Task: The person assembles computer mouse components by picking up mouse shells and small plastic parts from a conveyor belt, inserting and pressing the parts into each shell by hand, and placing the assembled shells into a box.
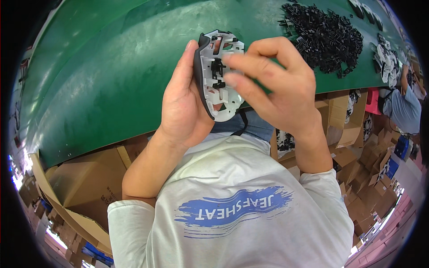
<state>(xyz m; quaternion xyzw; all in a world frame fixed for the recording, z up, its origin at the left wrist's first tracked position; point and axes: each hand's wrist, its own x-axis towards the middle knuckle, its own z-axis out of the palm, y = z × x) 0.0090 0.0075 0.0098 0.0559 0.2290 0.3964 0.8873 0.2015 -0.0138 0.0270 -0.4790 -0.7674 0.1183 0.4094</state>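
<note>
A curved plastic shell [228, 102], white inside with a black outer side, is held tilted over the table's near edge. Its inner face shows ribs, posts and openings. My left hand [183, 105] is closed around the shell from the left and below, thumb along the black side. In the middle of the shell sits a small black plastic piece [217, 69]. My right hand [279, 82] is over the shell's right side, thumb and forefinger apart and slightly blurred. I see nothing between those fingertips; whether they touch the shell is unclear.
On the green table [111, 80] lies a heap of small black plastic parts [324, 38], with several white-and-black shells [386, 60] farther right. Cardboard boxes stand below the near edge, one large carton [89, 178] at left. A person in a blue top [404, 109] is at far right.
</note>
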